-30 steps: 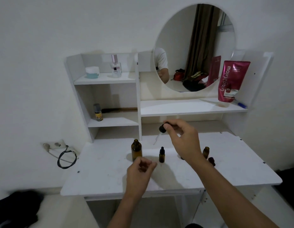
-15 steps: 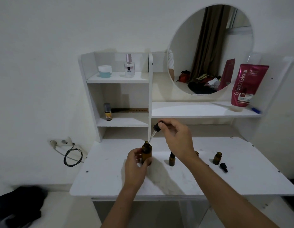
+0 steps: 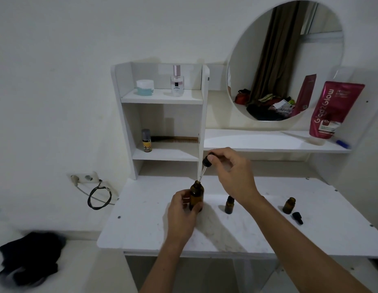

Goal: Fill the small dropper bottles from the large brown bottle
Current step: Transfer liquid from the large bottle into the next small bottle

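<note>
Left hand (image 3: 182,210) grips large brown bottle (image 3: 196,196) to steady it; right hand (image 3: 232,174) pinches dropper (image 3: 205,166), tip at its mouth, likely drawing liquid.

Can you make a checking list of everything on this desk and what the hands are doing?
Surface: white desk, scuffed.
Job's things: large brown bottle open, dropper tip at its mouth; capped small bottle; open small bottle beside loose dropper cap.
Clutter: pink tube, perfume, jar, comb.
Grippers: left hand grips large bottle; right hand pinches dropper bulb.
Cables: black cable by wall socket.
Surroundings: round mirror, dark cloth.
</note>
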`<state>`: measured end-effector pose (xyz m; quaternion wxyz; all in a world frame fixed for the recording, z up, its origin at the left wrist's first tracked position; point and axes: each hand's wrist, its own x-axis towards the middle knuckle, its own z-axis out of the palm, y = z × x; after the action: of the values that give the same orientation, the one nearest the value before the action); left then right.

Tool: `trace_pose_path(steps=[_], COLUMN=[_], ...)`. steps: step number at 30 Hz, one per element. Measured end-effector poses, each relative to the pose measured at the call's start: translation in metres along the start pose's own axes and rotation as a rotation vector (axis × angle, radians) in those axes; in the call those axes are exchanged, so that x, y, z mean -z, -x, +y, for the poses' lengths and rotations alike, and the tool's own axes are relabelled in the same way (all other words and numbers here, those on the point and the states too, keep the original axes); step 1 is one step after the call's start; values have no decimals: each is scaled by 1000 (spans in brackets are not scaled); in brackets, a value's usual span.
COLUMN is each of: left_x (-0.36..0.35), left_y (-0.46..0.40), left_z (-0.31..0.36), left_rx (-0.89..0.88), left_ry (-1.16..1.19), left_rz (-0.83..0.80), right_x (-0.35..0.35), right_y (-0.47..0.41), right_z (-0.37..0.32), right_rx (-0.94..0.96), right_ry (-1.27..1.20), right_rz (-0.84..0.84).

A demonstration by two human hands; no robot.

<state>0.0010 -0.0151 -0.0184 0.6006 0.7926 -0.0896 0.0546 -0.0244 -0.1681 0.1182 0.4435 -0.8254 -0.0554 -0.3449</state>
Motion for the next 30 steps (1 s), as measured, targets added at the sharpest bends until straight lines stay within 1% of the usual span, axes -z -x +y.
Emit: trace_pose_path(steps=[2,5,7,10,14,17,19,22,27,30], left_x=[0,0,-1,-2,-6,-8,-9,-9,-7,-6], left_y=[0,0,0,-2,-4,-4,-3,-2,-2,-2], left_z=[-1,-3,-5,-10,-15,-14,-13,-10,-7,-8], left_rx=[5,-2,-6,2,3,10,3,-12,-11,-13], left_ry=[0,-10,-8,-4,-15,-15,-14,-4,-3,-7], left_rz=[0,-2,0,14,16,15,16,2,-6,0], right_x=[0,-2,-6,-17,-36,-44,-46,-46,-46,-48], right_y=[3,6,7,12,19,23,25,25,25,23], right_z=[2,6,7,6,15,28,34,38,41,42], right_rx=[63,88,76,38,10,-77,-102,-116,-80,-125], right_ry=[42,70,70,40,84,111,116,114,115,94], right_rz=[20,36,24,-36,-92,-97,-101,-84,-81,-98])
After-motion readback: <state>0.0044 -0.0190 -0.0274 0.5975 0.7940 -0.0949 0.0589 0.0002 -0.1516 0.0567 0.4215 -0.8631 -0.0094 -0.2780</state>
